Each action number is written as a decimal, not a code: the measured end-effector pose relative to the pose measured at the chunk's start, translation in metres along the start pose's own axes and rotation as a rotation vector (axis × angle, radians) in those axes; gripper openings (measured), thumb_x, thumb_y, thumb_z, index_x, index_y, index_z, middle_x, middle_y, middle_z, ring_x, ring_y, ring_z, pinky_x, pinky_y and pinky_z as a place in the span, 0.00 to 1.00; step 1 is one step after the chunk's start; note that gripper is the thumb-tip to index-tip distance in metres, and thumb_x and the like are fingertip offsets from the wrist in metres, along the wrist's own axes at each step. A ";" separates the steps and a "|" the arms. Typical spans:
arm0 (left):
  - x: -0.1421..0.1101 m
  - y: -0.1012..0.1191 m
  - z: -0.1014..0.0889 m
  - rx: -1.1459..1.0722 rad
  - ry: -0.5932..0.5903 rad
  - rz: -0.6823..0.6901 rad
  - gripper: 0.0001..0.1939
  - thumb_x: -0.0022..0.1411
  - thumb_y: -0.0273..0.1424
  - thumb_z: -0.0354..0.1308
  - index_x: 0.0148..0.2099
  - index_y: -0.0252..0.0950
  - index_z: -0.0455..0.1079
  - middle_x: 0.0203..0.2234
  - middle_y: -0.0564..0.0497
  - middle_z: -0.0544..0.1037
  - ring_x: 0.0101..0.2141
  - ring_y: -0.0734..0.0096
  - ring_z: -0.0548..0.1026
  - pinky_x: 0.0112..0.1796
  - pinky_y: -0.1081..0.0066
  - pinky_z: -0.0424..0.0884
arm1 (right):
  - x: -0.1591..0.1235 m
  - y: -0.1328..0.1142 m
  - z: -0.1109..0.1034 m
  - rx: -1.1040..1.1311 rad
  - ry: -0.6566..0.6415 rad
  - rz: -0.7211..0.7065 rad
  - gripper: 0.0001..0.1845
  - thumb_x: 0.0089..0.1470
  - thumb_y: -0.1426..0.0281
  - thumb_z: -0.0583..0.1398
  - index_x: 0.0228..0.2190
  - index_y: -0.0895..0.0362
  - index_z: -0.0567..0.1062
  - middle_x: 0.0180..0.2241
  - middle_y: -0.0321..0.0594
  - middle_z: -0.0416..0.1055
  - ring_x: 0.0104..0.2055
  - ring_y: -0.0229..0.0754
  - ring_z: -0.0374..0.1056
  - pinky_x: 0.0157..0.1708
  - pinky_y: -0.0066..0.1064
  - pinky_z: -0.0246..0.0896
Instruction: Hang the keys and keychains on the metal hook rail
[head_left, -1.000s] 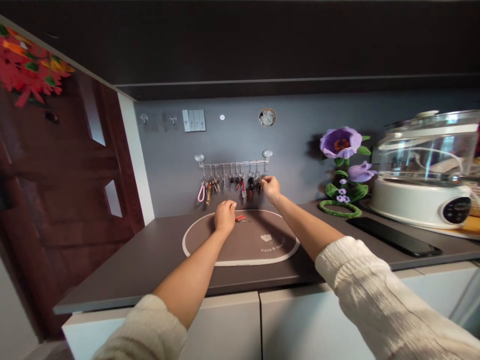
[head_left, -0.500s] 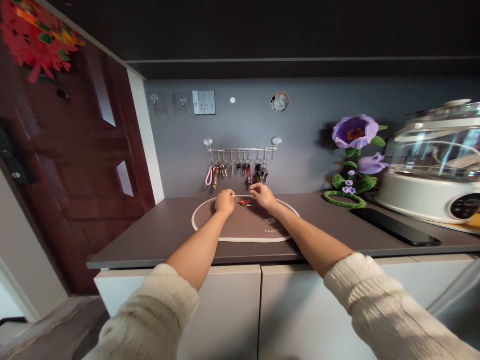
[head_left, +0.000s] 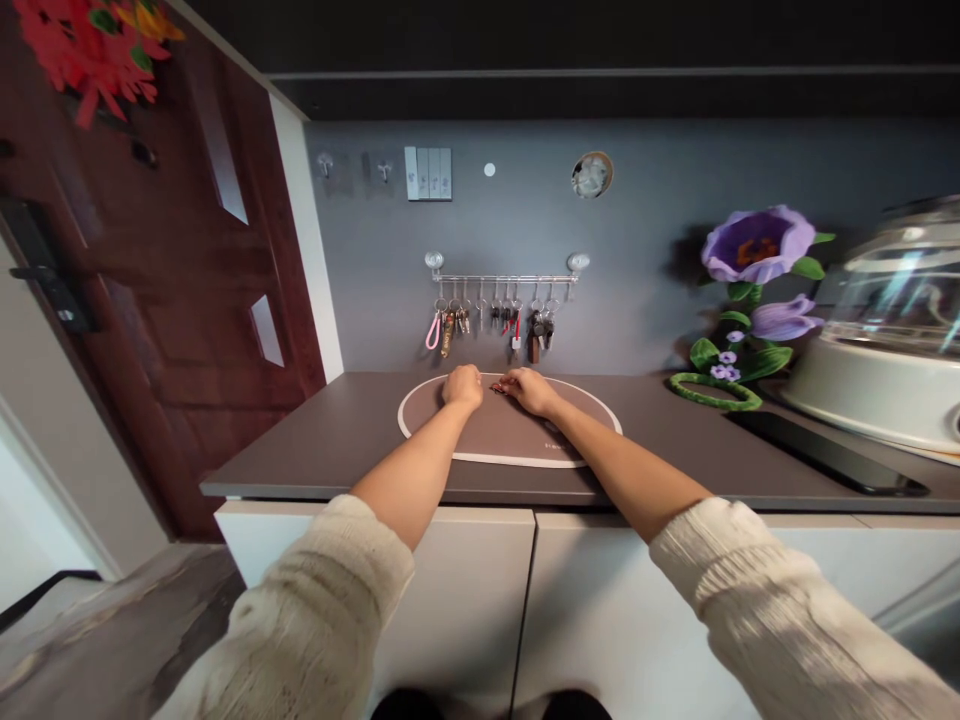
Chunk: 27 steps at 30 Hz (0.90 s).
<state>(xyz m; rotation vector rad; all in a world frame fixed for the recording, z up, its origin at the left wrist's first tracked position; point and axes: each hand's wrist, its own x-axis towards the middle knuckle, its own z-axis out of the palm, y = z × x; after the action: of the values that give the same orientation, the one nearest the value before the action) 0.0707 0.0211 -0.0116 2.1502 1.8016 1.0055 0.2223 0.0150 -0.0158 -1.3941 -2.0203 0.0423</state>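
Observation:
On the brown mat (head_left: 510, 440) with its pale rim lies a small red and dark item (head_left: 497, 388), too small to name. The fingertips of my right hand (head_left: 529, 390) are pinched at its right side. My left hand (head_left: 463, 386) is curled into a fist just left of it, over the mat; whatever is inside the fist is hidden. Above both hands, several sets of keys (head_left: 496, 318) dangle from a clear hook rail (head_left: 506, 279) on the grey wall, among them a pink loop (head_left: 433, 331) and a red-strapped key tag (head_left: 516, 340).
A purple flower decoration (head_left: 757, 245) with a green ring base, a black phone (head_left: 829, 452) and a white appliance with a clear top (head_left: 885, 380) stand or lie on the counter's right. Dark cabinet (head_left: 600, 40) overhangs the counter; a red-brown door (head_left: 187, 350) is left.
My right hand has come down from just below the hanging keys to the small red item on the mat. My left hand has closed more into a fist. The view has shifted slightly.

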 end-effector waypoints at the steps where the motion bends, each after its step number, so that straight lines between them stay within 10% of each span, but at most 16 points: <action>1: 0.000 0.001 -0.001 0.008 -0.011 -0.004 0.10 0.53 0.21 0.50 0.33 0.36 0.72 0.36 0.44 0.77 0.37 0.65 0.73 0.37 0.70 0.65 | 0.000 -0.001 0.000 -0.051 -0.021 0.011 0.06 0.47 0.73 0.59 0.29 0.57 0.77 0.33 0.43 0.73 0.34 0.40 0.67 0.35 0.26 0.56; 16: -0.001 0.002 -0.002 0.027 -0.051 0.015 0.12 0.53 0.22 0.49 0.36 0.37 0.72 0.38 0.45 0.77 0.40 0.64 0.73 0.39 0.69 0.65 | -0.003 -0.012 -0.002 -0.284 -0.070 0.052 0.11 0.53 0.64 0.55 0.33 0.53 0.75 0.38 0.41 0.70 0.41 0.41 0.64 0.36 0.29 0.53; 27: 0.005 0.002 0.008 -0.198 0.030 0.115 0.09 0.56 0.26 0.51 0.35 0.36 0.72 0.35 0.47 0.77 0.36 0.69 0.72 0.39 0.71 0.64 | -0.002 -0.008 -0.004 0.125 0.100 0.103 0.07 0.49 0.70 0.55 0.27 0.58 0.73 0.26 0.37 0.72 0.28 0.35 0.64 0.32 0.26 0.55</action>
<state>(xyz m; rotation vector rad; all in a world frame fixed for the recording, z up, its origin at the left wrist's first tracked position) 0.0773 0.0272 -0.0146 2.1472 1.5322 1.1939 0.2186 0.0082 -0.0107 -1.3919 -1.8318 0.1386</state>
